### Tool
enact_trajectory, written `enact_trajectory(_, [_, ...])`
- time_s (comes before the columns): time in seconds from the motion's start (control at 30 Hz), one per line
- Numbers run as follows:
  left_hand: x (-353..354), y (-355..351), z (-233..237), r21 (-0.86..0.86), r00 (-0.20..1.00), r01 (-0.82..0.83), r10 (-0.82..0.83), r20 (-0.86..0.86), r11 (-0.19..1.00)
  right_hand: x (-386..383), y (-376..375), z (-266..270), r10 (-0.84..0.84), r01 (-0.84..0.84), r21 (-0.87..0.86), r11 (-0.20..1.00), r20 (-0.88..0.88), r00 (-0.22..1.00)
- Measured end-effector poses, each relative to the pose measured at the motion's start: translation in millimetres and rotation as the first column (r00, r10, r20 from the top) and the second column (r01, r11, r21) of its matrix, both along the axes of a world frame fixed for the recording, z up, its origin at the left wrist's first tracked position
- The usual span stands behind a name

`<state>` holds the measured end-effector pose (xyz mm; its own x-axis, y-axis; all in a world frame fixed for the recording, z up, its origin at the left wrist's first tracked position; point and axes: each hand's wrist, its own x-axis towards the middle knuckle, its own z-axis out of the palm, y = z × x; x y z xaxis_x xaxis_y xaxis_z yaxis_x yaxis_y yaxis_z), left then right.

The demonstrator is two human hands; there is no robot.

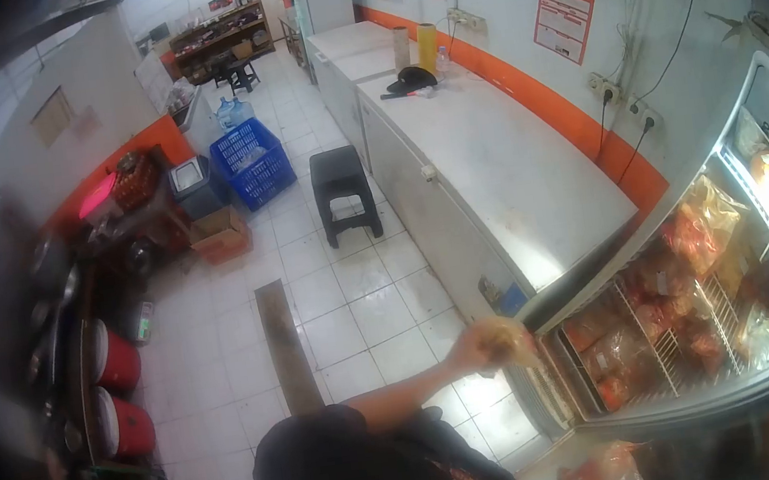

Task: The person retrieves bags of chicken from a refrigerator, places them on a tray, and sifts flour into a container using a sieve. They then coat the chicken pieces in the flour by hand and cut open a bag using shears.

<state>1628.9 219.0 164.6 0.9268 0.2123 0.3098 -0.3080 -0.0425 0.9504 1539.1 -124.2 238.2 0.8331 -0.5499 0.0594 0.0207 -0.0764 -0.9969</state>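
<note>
Fingers of the left hand (482, 347) were closed around a small pale packet (519, 348), which was too blurred for its contents to be told. The bare forearm reached from a dark sleeve (326, 468) toward the lower right, and the packet was just beside the near edge of a lit display chiller (739, 388); whether it touched the frame could not be told. The right hand could not be made out, so its grip could not be told.

Inside the chiller, clear plastic bags (704, 225) with red and orange contents sat among wire racks. Another bag (605, 474) showed at the bottom edge of the view, below the chiller's opening.

Beyond the packet ran a white chest freezer (542, 192) along the wall, with a black cap (411, 79) and a yellow cylinder (428, 46) on its far part. An orange band (572, 121) crossed the wall behind it, below a red-and-white poster (562, 15).

On the tiled floor (355, 313) stood a black plastic stool (339, 183) near the freezer, with a blue crate (273, 179) and a cardboard box (219, 238) farther left. Two red tubs (128, 420) stood along the left side, well apart from the hand.
</note>
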Motion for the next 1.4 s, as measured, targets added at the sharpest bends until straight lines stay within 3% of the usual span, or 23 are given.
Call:
enact_trajectory(0.1, [-40.8,1.7,-17.1,-0.089,0.974,-0.209,0.215,0.069,0.974,-18.7,-25.6,-41.3,0.168,-0.17,-0.028,0.985,-0.048,0.985])
enact_trajectory(0.2, [-88.0,0.8,-5.0,0.112,0.911,-0.411,0.402,0.095,0.905,-29.5,-65.0,-81.1,0.4,-0.412,-0.065,0.909,-0.143,0.905])
enact_trajectory(0.27, [-115.1,-7.4,-6.5,0.024,0.87,-0.473,0.463,0.171,0.881,-35.4,-47.4,-53.8,0.417,-0.377,0.194,0.906,-0.247,0.875])
enact_trajectory(0.3, [-128.3,-9.4,-13.5,0.025,0.829,-0.54,0.526,0.191,0.841,-37.2,-35.0,-37.7,0.423,-0.385,0.189,0.904,-0.242,0.874])
enact_trajectory(0.37, [-156.7,-11.4,-25.8,0.059,0.718,-0.696,0.695,0.036,0.716,-43.0,-16.7,-14.4,0.526,-0.514,0.219,0.829,0.007,0.851])
enact_trajectory(0.43, [-185.3,-15.3,-33.4,0.091,0.683,-0.729,0.729,0.045,0.678,-46.9,-15.9,-38.2,0.578,-0.578,0.179,0.796,0.059,0.814])
enact_trajectory(0.5, [-209.6,-10.6,-57.4,0.148,0.56,-0.816,0.828,-0.042,0.559,-51.6,-11.7,-41.0,0.632,-0.642,0.135,0.754,0.115,0.766])
enact_trajectory(0.63, [-259.9,-19.1,-48.5,0.221,0.437,-0.865,0.893,-0.108,0.45,-59.3,14.7,-25.3,0.687,-0.702,0.25,0.667,0.16,0.709])
enact_trajectory(0.7, [-280.8,-15.7,-56.2,0.23,0.358,-0.892,0.919,-0.165,0.389,-61.9,26.6,-25.8,0.765,-0.773,0.2,0.602,0.133,0.63])
enact_trajectory(0.73, [-291.7,-12.9,-61.0,0.229,0.352,-0.896,0.923,-0.157,0.381,-64.0,30.1,-17.1,0.836,-0.818,0.27,0.508,0.076,0.544])
enact_trajectory(0.77, [-302.6,-9.4,-66.5,0.25,0.306,-0.905,0.936,-0.175,0.344,-62.4,38.3,-20.0,0.84,-0.824,0.27,0.499,0.085,0.536])
enact_trajectory(0.83, [-325.1,-1.4,-78.0,0.275,0.248,-0.916,0.952,-0.18,0.291,-56.4,64.6,-35.0,0.889,-0.898,0.13,0.42,0.141,0.436])
enact_trajectory(0.9, [-347.5,5.2,-84.6,0.327,0.094,-0.936,0.989,-0.115,0.127,-49.9,100.1,-30.6,0.927,-0.942,0.019,0.335,0.172,0.333])
enact_trajectory(0.93, [-356.0,-1.9,-63.6,0.214,0.117,-0.966,0.985,-0.128,0.143,-44.9,119.6,-20.3,0.953,-0.963,0.028,0.268,0.137,0.269])
enact_trajectory(0.97, [-365.8,0.8,-58.1,0.221,0.109,-0.966,0.987,-0.114,0.132,-38.4,139.4,-9.8,0.973,-0.979,0.041,0.201,0.103,0.205])
enact_trajectory(1.03, [-390.2,1.9,-59.5,0.298,0.058,-0.954,0.998,0.036,0.044,-11.8,185.3,-19.3,0.983,-0.999,0.019,0.043,0.178,0.045])
enact_trajectory(1.1, [-412.5,4.1,-59.1,0.317,0.046,-0.948,0.998,0.032,0.033,-0.5,222.1,-14.5,0.926,-0.994,-0.089,-0.061,0.366,-0.09])
enact_trajectory(1.13, [-421.7,1.9,-49.9,0.327,0.028,-0.945,0.999,0.019,0.021,0.2,239.5,-18.0,0.9,-0.995,-0.032,-0.091,0.426,-0.096])
enact_trajectory(1.17, [-429.4,0.9,-44.3,0.339,0.012,-0.941,1.0,0.003,0.01,1.0,248.4,-12.7,0.894,-0.996,-0.03,-0.088,0.438,-0.092])
enact_trajectory(1.23, [-442.2,4.4,-46.5,0.281,0.024,-0.959,1.0,-0.014,0.026,6.4,261.1,-4.5,0.905,-0.962,-0.268,0.044,0.418,-0.075])
enact_trajectory(1.3, [-456.6,2.8,-48.8,0.232,0.055,-0.971,0.998,-0.044,0.064,6.8,265.6,-5.7,0.907,-0.969,-0.227,0.101,0.421,-0.004])
enact_trajectory(1.37, [-468.9,6.2,-48.6,0.432,0.011,-0.897,0.982,-0.187,0.092,4.6,264.2,-16.3,0.859,-0.977,-0.068,0.202,0.492,0.143])
enact_trajectory(1.4, [-485.7,18.0,-86.6,0.613,0.024,-0.786,0.995,-0.098,0.08,6.3,261.5,-30.3,0.854,-0.973,-0.026,0.228,0.485,0.187])
